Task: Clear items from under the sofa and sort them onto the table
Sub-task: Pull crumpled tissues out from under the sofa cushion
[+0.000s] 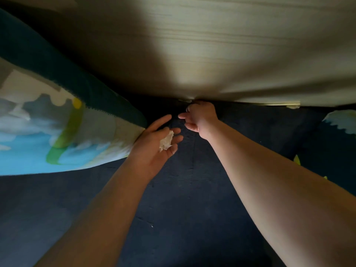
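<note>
— Left of the left hand (157,145), what is that bright cloth?

— A printed mat or blanket (57,130), blue with clouds and a green band, its dark edge lifted off the floor. It looks folded back so the way to the gap lies open, though that is my reading.

— And the left hand itself?

— Palm up, fingers spread wide, with a crumpled white scrap of paper or tissue (166,140) lying loose across the fingers. Not pinched at all, just cradled. I judge it serves as a tray, so the other hand can go on fishing.

— Right of it, then?

— The right hand (199,119) sits just beyond and beside, up against the bottom edge of the sofa (231,54), fingers partly curled and loose, nothing visibly in them. Beyond its fingertips the gap is black; I cannot tell what lies there.

— Under both?

— Dark floor matting (183,209). No table in view, so sorting is not yet begun.
</note>
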